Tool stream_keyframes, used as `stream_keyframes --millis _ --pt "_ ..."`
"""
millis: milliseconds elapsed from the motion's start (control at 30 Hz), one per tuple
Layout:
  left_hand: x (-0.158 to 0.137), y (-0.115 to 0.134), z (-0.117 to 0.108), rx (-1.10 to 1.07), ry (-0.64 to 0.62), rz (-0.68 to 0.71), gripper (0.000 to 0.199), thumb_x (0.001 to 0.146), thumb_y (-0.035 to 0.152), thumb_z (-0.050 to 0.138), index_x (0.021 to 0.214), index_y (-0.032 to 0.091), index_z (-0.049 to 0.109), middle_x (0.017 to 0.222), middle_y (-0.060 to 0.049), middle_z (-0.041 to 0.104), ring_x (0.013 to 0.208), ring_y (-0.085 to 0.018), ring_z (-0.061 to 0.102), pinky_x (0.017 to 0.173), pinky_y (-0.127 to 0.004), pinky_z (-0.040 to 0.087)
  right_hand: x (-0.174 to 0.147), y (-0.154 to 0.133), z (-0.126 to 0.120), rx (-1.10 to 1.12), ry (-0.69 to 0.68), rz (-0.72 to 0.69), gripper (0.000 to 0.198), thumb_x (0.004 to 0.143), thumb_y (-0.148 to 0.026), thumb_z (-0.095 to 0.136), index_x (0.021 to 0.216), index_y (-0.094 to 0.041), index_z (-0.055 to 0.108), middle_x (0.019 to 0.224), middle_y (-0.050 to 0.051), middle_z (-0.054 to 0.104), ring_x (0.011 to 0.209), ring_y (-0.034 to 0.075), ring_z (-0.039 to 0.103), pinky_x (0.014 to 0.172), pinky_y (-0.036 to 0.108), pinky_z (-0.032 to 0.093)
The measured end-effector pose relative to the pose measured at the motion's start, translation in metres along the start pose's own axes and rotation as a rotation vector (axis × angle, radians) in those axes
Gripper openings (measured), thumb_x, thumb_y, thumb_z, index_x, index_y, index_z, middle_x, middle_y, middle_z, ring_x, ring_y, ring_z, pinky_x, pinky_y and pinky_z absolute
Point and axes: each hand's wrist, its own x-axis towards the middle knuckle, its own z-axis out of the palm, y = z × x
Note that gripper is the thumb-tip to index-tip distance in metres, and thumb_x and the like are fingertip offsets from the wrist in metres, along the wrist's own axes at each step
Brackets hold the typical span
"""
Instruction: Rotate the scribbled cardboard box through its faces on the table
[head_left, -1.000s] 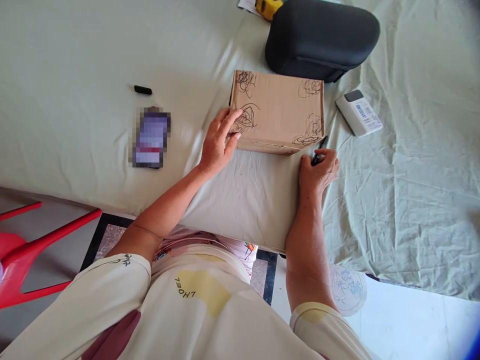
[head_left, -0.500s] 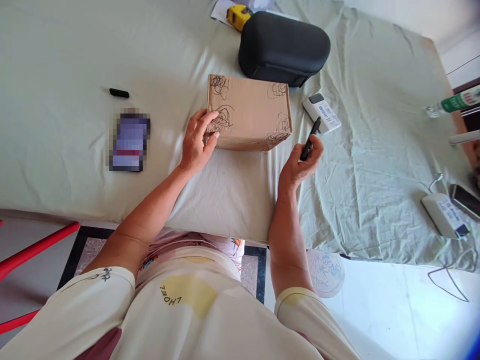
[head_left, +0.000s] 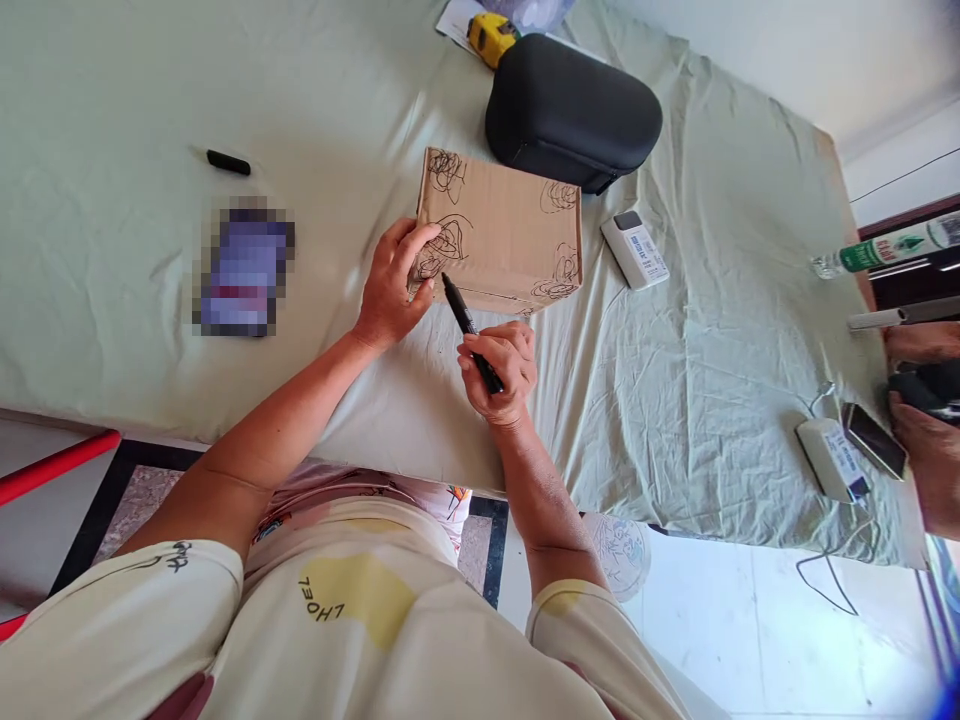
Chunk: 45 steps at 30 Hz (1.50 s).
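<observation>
A brown cardboard box (head_left: 510,225) lies on the cloth-covered table in front of me, with black scribbles near its corners. My left hand (head_left: 394,285) grips the box's left end, fingers over the top edge and thumb at the near side. In my right hand (head_left: 504,370) is a black marker (head_left: 472,335), held like a pen. Its uncapped tip points at the near left corner of the box; whether it touches the cardboard I cannot tell. A black marker cap (head_left: 229,162) lies at the far left on the cloth.
Behind the box sit a black case (head_left: 574,110) and a yellow tape measure (head_left: 491,38). A white power bank (head_left: 635,250) lies to its right, a blurred phone (head_left: 244,270) to its left. Another person's hands (head_left: 926,430) show at the right edge, near a bottle (head_left: 892,248).
My right hand has swung left and nearer to me, turning the marker tip toward the box's near left corner. My left hand stays on the box. Another person's hands have appeared at right.
</observation>
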Motion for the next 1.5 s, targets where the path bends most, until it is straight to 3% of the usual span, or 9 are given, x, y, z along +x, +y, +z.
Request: stream_keyframes --millis 300,500,833,967,1100,1233,1333,1433,1500 --pt "-0.001 0.001 0.003 0.007 0.006 -0.017 0.058 0.103 0.062 0.056 0.153 0.036 0.044 0.157 -0.01 0.052 0.148 -0.03 0.051 0.127 -0.047 0.044 0.007 -0.001 0.008 0.111 -0.061 0.02 0.021 0.105 -0.029 0.055 0.122 -0.031 0.067 0.091 0.001 0.076 0.089 0.02 0.071 0.088 0.039 0.05" --pt "-0.003 -0.007 0.004 -0.014 -0.024 -0.007 0.064 0.102 0.063 0.056 0.158 0.035 0.04 0.163 -0.01 0.049 0.153 -0.031 0.049 0.13 -0.047 0.042 0.005 0.001 0.007 0.123 -0.097 0.068 0.02 0.105 -0.031 0.055 0.12 -0.03 0.068 0.088 0.0 0.074 0.087 0.019 0.07 0.088 0.04 0.05" --pt "-0.004 -0.001 0.006 -0.032 -0.006 0.001 0.073 0.102 0.06 0.059 0.165 0.038 0.029 0.17 -0.007 0.046 0.161 -0.03 0.042 0.135 -0.053 0.036 -0.001 0.008 -0.002 -0.013 0.099 0.146 0.028 0.107 -0.042 0.046 0.123 -0.031 0.067 0.101 0.006 0.069 0.093 0.022 0.07 0.084 0.041 0.059" --pt "-0.006 -0.005 0.008 -0.05 0.019 -0.029 0.071 0.106 0.05 0.053 0.168 0.043 0.018 0.174 -0.004 0.04 0.162 -0.026 0.04 0.133 -0.049 0.04 -0.001 0.032 -0.019 -0.218 0.279 0.339 0.057 0.105 -0.063 0.03 0.127 -0.025 0.066 0.107 0.012 0.066 0.104 0.027 0.068 0.095 0.051 0.059" --pt "-0.002 -0.02 0.002 -0.051 0.07 -0.068 0.072 0.107 0.049 0.049 0.169 0.045 0.013 0.173 -0.001 0.04 0.161 -0.027 0.041 0.131 -0.049 0.044 -0.006 0.073 -0.039 -0.311 0.309 0.603 0.061 0.106 -0.058 0.025 0.137 -0.019 0.061 0.115 0.014 0.065 0.111 0.028 0.067 0.102 0.054 0.057" --pt "0.009 -0.032 -0.022 -0.017 0.119 -0.08 0.068 0.111 0.055 0.04 0.169 0.04 0.009 0.168 0.001 0.047 0.158 -0.023 0.042 0.13 -0.046 0.042 -0.015 0.103 -0.042 -0.345 0.124 0.824 0.049 0.103 -0.048 0.041 0.131 -0.017 0.066 0.12 0.015 0.068 0.117 0.029 0.065 0.108 0.055 0.052" --pt "0.008 -0.037 -0.061 0.086 0.127 -0.07 0.069 0.111 0.064 0.031 0.169 0.034 0.01 0.167 0.001 0.05 0.157 -0.026 0.042 0.131 -0.053 0.037 -0.019 0.106 -0.036 -0.4 -0.042 0.92 0.044 0.1 -0.042 0.049 0.133 -0.019 0.067 0.126 0.015 0.069 0.123 0.031 0.063 0.111 0.059 0.049" --pt "-0.012 -0.038 -0.117 0.199 0.218 -0.159 0.079 0.097 0.074 0.056 0.162 0.036 0.031 0.161 0.003 0.056 0.154 -0.036 0.043 0.135 -0.064 0.026 -0.02 0.1 -0.031 -0.434 -0.126 0.943 0.043 0.097 -0.038 0.055 0.136 -0.022 0.067 0.129 0.015 0.069 0.126 0.033 0.061 0.111 0.061 0.047" --pt "-0.033 -0.036 -0.153 0.314 0.333 -0.311 0.08 0.086 0.07 0.074 0.151 0.033 0.047 0.161 0.0 0.056 0.159 -0.048 0.029 0.135 -0.076 0.009 -0.02 0.096 -0.029 -0.437 -0.164 0.939 0.043 0.098 -0.036 0.056 0.138 -0.023 0.066 0.132 0.015 0.068 0.128 0.033 0.06 0.111 0.059 0.047"
